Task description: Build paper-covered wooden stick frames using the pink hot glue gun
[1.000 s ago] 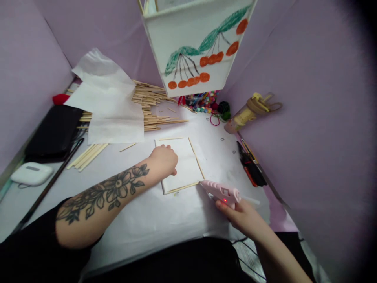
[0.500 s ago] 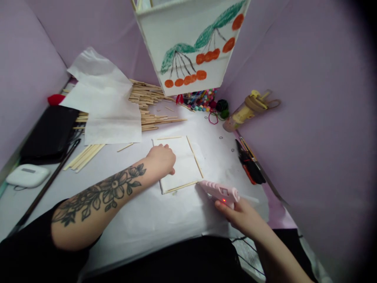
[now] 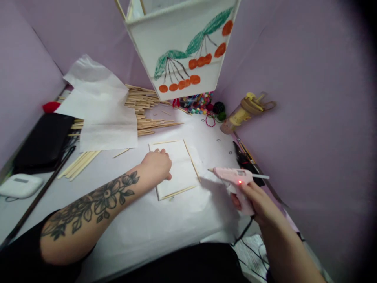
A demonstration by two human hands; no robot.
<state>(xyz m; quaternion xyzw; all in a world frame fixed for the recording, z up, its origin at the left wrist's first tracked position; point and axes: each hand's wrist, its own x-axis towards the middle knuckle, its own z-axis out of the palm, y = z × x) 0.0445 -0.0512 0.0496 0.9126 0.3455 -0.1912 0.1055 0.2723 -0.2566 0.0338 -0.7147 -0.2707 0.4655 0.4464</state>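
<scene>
My left hand [image 3: 157, 164] rests on the left part of a white rectangular panel [image 3: 179, 169], its fingers curled together; whether something is under them is hidden. Thin wooden sticks lie along the panel's edges, one of them at the right side [image 3: 192, 160] and one near the bottom [image 3: 178, 192]. My right hand [image 3: 250, 200] is wrapped round the handle of a pink glue gun [image 3: 232, 175] with a red light on. The gun's nozzle points left, to the right of the panel and apart from it.
A white box with painted cherries [image 3: 182, 51] stands at the back. Behind the panel lie many wooden sticks [image 3: 144, 98] and white sheets [image 3: 103, 106]. A tumbler [image 3: 241, 112] and pliers [image 3: 241, 155] are on the right; a black case [image 3: 44, 141] is at left.
My right hand has lifted the glue gun away from the panel's lower right corner, to the right and up. My left hand stays on the panel while the whole view has shifted slightly.
</scene>
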